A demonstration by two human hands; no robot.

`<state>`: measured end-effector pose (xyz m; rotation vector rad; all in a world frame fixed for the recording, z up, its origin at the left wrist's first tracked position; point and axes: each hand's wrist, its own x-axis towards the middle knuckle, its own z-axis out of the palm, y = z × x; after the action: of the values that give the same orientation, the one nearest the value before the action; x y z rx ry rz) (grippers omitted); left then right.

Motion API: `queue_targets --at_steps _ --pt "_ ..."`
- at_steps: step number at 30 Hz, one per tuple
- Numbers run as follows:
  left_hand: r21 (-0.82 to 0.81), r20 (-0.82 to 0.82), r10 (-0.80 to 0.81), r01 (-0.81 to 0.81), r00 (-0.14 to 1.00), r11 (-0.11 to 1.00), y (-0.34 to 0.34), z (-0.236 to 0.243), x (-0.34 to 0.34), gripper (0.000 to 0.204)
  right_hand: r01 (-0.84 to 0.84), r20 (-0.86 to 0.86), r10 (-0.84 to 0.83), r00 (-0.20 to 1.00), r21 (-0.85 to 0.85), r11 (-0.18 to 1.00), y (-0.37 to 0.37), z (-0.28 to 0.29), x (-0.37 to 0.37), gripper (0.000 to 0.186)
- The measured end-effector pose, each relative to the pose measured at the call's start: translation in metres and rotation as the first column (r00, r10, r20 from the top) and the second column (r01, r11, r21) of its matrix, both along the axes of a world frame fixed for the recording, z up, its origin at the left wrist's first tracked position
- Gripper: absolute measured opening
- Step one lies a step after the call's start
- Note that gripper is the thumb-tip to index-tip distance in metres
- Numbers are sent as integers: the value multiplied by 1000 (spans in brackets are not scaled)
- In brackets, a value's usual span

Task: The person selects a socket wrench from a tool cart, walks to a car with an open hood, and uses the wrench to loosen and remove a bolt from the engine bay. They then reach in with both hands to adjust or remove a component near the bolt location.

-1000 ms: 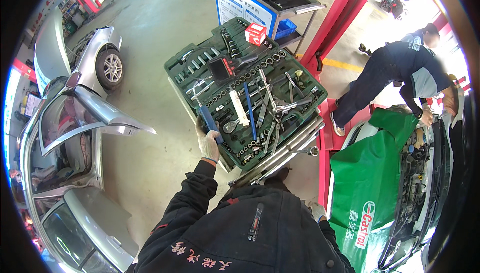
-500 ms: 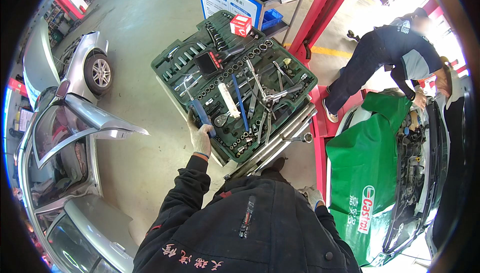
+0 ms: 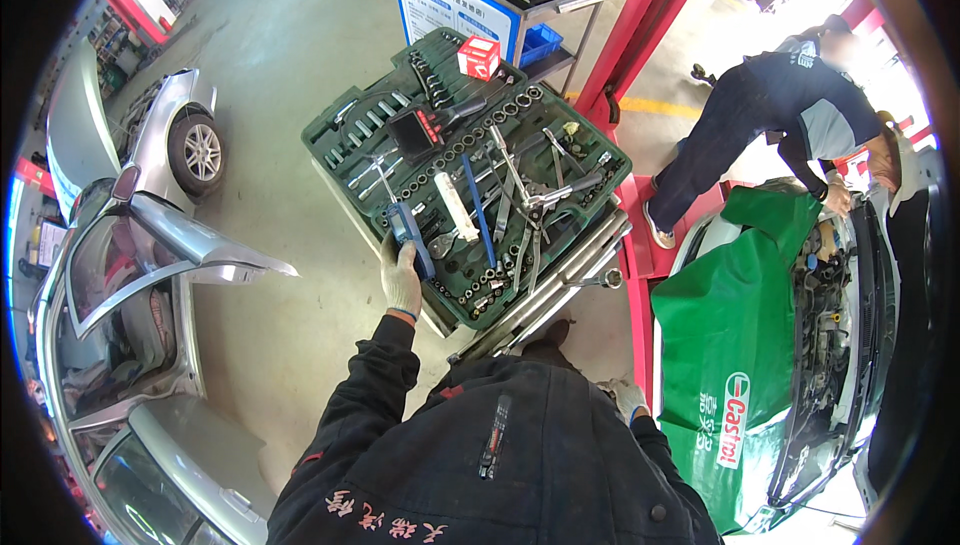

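My left hand (image 3: 402, 283), in a pale knit glove, is closed at the near-left edge of an open dark-green tool case (image 3: 330, 155), next to a blue tool (image 3: 412, 242). The case lies tilted in view on a metal cart (image 3: 605, 245) and holds sockets (image 3: 522, 102), loose wrenches, a white tube (image 3: 455, 203), a blue rod (image 3: 479, 207), a black-and-red device (image 3: 415, 132) and a red-and-white box (image 3: 478, 58). My right hand (image 3: 625, 397), also gloved, is low beside my right side, partly hidden, its fingers unclear.
A silver car (image 3: 180, 425) with open door and hood stands left. A signboard trolley (image 3: 455, 10) is beyond the case. A red lift post (image 3: 628, 45) rises right. A co-worker (image 3: 770, 115) bends over another car's engine bay (image 3: 830, 315), whose fender carries a green cover (image 3: 720, 335).
Since a second ago my view has shifted a little, so the case and surroundings sit higher and farther left. My left hand stays at the case's edge, with its grip slightly adjusted.
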<state>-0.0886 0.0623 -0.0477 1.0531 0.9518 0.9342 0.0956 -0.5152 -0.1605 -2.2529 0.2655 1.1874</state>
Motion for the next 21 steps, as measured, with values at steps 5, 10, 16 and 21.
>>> queue_targets --at_steps 5,10,16,21 --pt "55 -102 -68 74 993 996 1 -1 3 54 164 -68 -157 985 106 981 20 25 -3 37" --pt "120 -218 -69 97 973 988 1 -1 6 47 211 -45 -207 977 130 969 19 27 -7 29" --pt "148 -238 -74 111 968 983 2 -3 5 41 259 -98 -245 964 172 950 5 -4 -9 21" --pt "169 -255 -71 117 964 979 0 -9 4 33 239 -90 -226 970 164 957 1 -10 -11 20"
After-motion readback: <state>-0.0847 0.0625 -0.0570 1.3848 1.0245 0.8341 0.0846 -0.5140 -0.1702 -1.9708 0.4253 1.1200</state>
